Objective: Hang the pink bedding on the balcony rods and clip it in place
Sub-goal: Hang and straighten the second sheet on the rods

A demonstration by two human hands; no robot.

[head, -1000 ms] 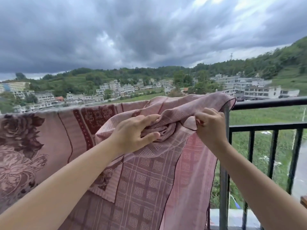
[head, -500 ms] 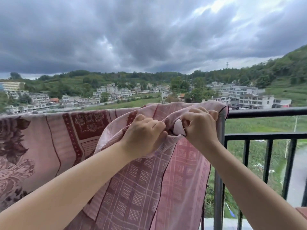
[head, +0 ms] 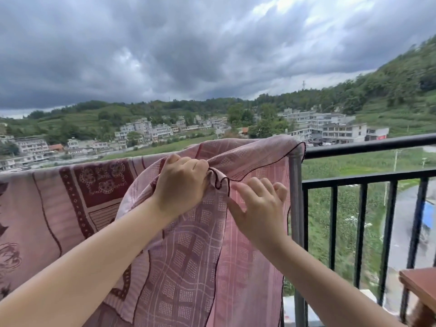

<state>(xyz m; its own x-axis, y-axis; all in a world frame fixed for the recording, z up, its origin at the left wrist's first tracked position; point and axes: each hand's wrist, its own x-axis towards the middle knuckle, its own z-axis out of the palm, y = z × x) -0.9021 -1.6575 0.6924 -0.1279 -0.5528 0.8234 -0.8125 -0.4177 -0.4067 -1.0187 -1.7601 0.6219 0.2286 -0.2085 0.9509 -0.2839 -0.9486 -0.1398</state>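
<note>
Left hand (head: 180, 182) pinches the bedding's (head: 188, 256) bunched hem at frame centre.
Right hand (head: 258, 206), fingers spread, rests beside it; bedding drapes the rail (head: 368, 146), bare to the right.

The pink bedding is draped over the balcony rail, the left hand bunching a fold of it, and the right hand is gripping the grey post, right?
Not quite. In the head view the right hand is open, fingers spread against the pink bedding beside the grey post, not gripping it. The rest holds: the bedding hangs over the balcony rail and the left hand bunches a fold.
</note>
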